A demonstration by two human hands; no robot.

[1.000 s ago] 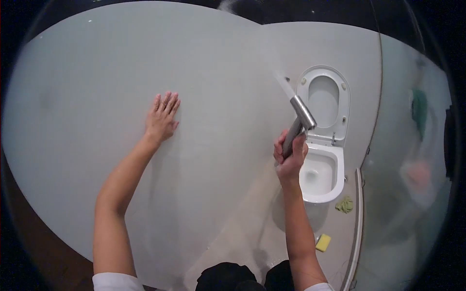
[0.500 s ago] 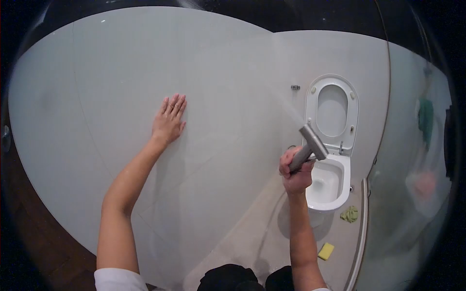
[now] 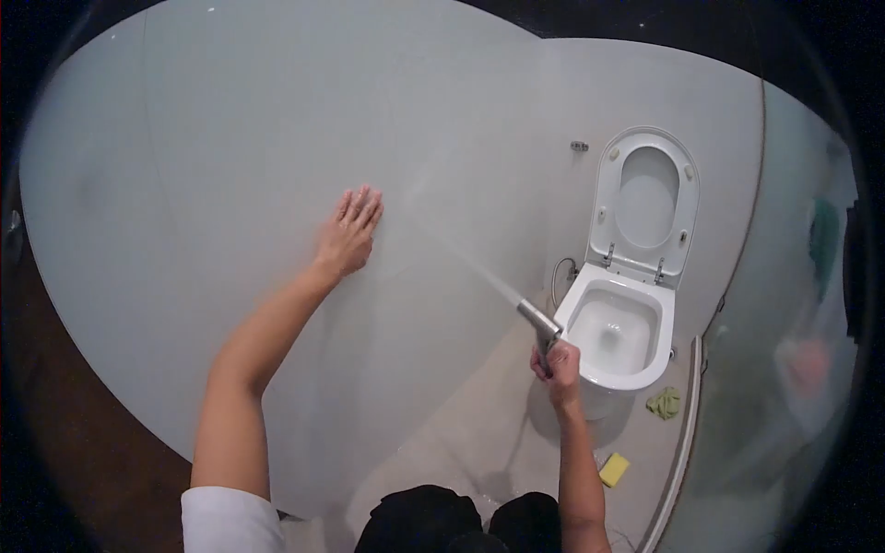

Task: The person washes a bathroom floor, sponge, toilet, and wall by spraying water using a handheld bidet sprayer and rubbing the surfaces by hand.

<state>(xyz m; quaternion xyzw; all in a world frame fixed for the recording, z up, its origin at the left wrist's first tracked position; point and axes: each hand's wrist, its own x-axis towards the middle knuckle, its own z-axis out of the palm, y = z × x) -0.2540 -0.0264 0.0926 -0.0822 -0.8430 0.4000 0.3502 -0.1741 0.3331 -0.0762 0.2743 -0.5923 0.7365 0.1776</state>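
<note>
Right hand [image 3: 560, 367] closed around the handle of a metal spray nozzle [image 3: 539, 322], held low just left of the toilet bowl [image 3: 616, 332]. Water jet leaves the nozzle head up and leftward, striking the pale wall [image 3: 230, 138] close beside the left hand [image 3: 350, 235]. Left hand open, palm flat on the wall, fingers spread, gripping nothing. Toilet seat [image 3: 647, 198] raised upright.

Nozzle looks rigid and light, likely slick when wet; best gripped on the handle below the head, as now. Hose not clearly visible.

Yellow sponge [image 3: 614, 469] and green cloth [image 3: 664, 403] lie on the floor by the bowl's base.
</note>
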